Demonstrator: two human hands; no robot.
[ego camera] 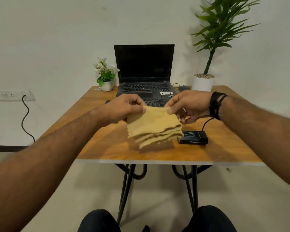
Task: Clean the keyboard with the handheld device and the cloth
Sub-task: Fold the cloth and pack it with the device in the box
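Observation:
A folded yellow cloth (153, 126) hangs in the air above the wooden table (107, 144), its layered edges drooping toward me. My left hand (124, 108) pinches its upper left corner and my right hand (189, 106) pinches its upper right corner. Behind the hands lies a black external keyboard (155, 102), mostly hidden by them. Farther back stands an open black laptop (144, 69) with a dark screen. A small black handheld device (193, 137) with a cable lies on the table just right of the cloth.
A small white pot with flowers (105, 76) stands left of the laptop. A tall plant in a white pot (203, 82) stands at the back right, with a black mouse (184, 87) beside it. A wall socket with a cable (12, 95) is at left.

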